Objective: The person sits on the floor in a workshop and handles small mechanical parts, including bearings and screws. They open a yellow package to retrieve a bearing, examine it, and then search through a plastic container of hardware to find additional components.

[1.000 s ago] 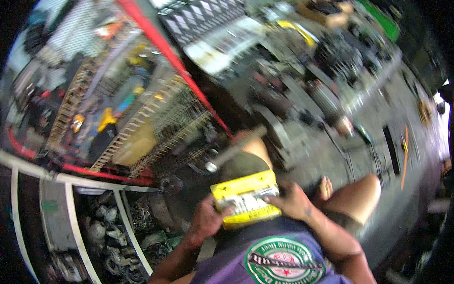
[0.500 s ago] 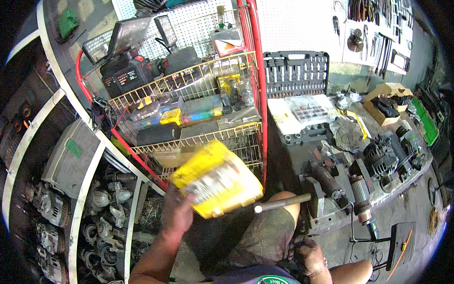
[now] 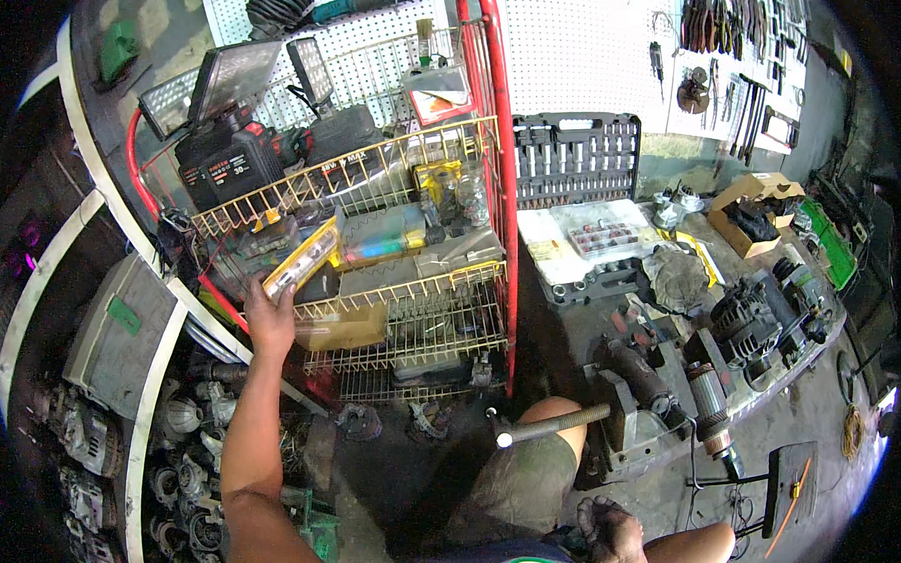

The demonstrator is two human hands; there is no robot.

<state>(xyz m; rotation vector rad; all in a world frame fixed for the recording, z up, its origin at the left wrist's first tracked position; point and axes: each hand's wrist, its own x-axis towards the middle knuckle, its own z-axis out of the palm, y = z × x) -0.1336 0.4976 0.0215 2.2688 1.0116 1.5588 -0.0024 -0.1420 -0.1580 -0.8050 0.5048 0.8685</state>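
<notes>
My left hand [image 3: 271, 322] reaches to the middle basket of a red-framed wire rack [image 3: 503, 200]. It grips a flat yellow case [image 3: 303, 263] by its lower end. Tilted on edge, the case leans in just above the basket's front wires, beside a blue and yellow package [image 3: 384, 234]. What lies inside the case is too small to make out. Low by my lap, my right hand [image 3: 610, 534] rests with its fingers curled, and nothing shows in it. A threaded metal rod [image 3: 555, 424] juts out over my knee, away from both hands.
Work lights [image 3: 240, 80] and a black battery tool [image 3: 230, 155] fill the rack's top. At right, a bench bears an open socket set [image 3: 577, 158], an alternator [image 3: 747, 316] and an armature [image 3: 710, 397]. Metal housings [image 3: 194, 479] crowd the left shelves.
My left hand has carried the yellow case up, forward and left from over my lap to the rack's middle basket, turning it edge-on. My right hand stays near my lap.
</notes>
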